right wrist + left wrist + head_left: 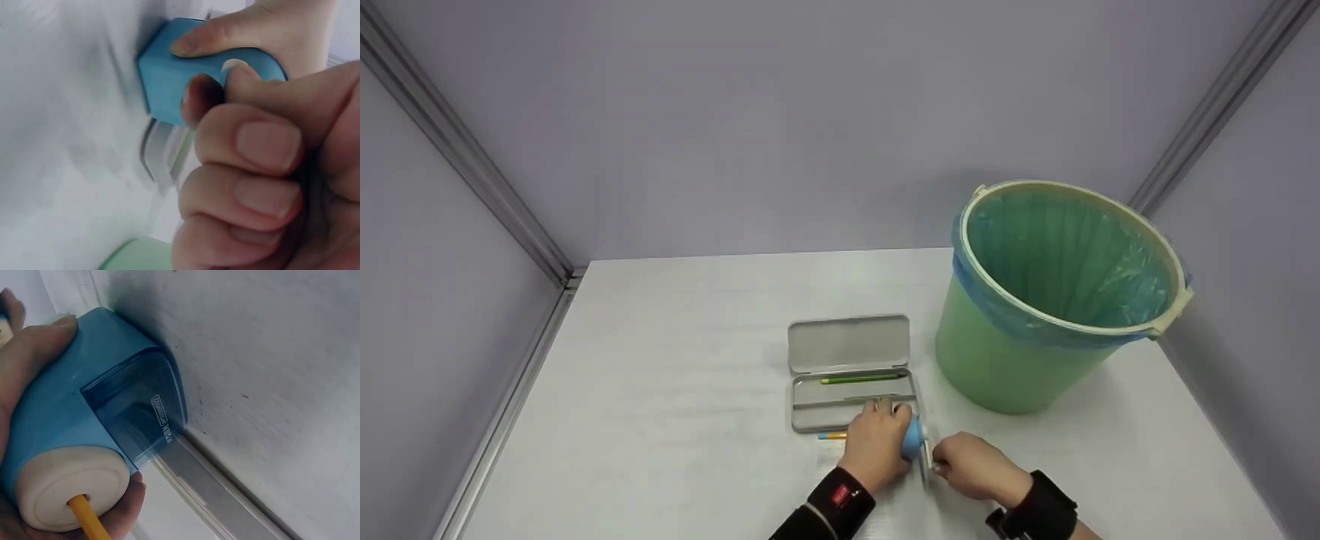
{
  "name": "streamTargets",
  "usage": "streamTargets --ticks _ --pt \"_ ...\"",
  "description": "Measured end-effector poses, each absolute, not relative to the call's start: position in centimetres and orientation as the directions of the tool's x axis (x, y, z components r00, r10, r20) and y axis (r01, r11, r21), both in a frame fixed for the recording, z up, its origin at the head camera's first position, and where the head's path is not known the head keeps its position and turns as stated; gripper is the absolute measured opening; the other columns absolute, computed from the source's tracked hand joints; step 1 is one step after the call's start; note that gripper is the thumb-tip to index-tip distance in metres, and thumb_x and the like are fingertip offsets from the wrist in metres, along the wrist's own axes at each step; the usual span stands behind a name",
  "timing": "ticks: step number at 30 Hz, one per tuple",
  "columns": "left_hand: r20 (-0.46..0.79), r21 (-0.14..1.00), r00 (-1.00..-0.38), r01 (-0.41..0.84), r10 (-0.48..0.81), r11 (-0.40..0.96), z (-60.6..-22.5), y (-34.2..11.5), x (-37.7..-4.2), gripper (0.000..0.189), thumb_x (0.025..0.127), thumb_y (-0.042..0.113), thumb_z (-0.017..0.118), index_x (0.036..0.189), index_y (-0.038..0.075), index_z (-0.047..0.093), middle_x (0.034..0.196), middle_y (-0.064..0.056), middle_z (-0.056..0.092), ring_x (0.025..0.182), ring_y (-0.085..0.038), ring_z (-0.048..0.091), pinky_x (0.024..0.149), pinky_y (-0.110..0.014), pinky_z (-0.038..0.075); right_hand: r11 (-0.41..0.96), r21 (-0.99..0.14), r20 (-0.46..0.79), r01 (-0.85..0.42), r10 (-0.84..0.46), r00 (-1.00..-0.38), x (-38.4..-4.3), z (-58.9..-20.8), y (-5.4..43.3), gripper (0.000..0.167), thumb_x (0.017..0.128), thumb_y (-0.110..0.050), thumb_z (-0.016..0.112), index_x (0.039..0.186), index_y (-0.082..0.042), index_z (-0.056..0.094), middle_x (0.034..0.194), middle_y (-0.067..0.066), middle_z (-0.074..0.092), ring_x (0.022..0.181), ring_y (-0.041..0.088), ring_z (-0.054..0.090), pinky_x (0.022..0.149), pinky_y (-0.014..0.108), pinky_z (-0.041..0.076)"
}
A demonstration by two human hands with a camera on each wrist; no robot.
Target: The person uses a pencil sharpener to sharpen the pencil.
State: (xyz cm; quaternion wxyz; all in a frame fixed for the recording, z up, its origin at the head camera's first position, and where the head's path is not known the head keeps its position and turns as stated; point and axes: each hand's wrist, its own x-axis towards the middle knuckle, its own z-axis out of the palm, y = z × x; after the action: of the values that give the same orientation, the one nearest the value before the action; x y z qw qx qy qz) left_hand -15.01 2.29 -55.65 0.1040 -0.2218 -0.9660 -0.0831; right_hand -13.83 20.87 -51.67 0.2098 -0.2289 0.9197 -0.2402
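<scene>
My left hand point(877, 446) grips a blue crank pencil sharpener point(53, 416) from around its body, thumb on one side and fingers on the other. From the round cream front of the sharpener sticks a yellow pencil point(90, 520), whose blue end shows left of the hand in the head view. On the opposite side, my right hand point(975, 465) pinches the handle of the sharpener's crank point(927, 451), fingers curled; most of the handle is hidden behind them. The clear blue shavings drawer point(138, 408) faces the table in the left wrist view.
Just beyond the left hand lies an open grey pencil case point(847, 345), its lid folded back. Inside it are a green pencil point(861, 379) and a thin item partly hidden by the hand. A tall green bin point(1005, 375) with a bag liner stands at right.
</scene>
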Motion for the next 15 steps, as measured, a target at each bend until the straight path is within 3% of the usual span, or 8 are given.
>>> streamTargets --ticks 8,15 --pt "0.226 0.131 -0.885 0.442 0.407 0.887 -55.8 2.4 -15.1 0.063 0.06 0.039 0.106 0.102 0.017 0.063 0.099 -0.003 0.07 0.087 -0.021 0.064 0.07 -0.032 0.058 0.764 -0.569 -0.212 -0.305 -0.494 -0.843 -15.3 -49.2 21.1 0.023 0.103 -0.005 0.064 0.08 -0.005 0.066 0.069 -0.004 0.049 0.064 0.008 0.036 0.066 0.027 0.031" --pt "0.259 0.13 -0.874 0.454 0.411 0.882 -56.0 2.2 -15.1 0.062 0.06 0.039 0.105 0.101 0.018 0.063 0.098 -0.003 0.069 0.084 -0.019 0.062 0.066 -0.031 0.055 0.784 -0.556 -0.153 -0.276 -0.422 -0.893 -17.4 -49.2 20.3 0.024 0.103 -0.002 0.061 0.079 -0.003 0.065 0.07 -0.005 0.043 0.063 0.011 0.036 0.065 0.025 0.03"
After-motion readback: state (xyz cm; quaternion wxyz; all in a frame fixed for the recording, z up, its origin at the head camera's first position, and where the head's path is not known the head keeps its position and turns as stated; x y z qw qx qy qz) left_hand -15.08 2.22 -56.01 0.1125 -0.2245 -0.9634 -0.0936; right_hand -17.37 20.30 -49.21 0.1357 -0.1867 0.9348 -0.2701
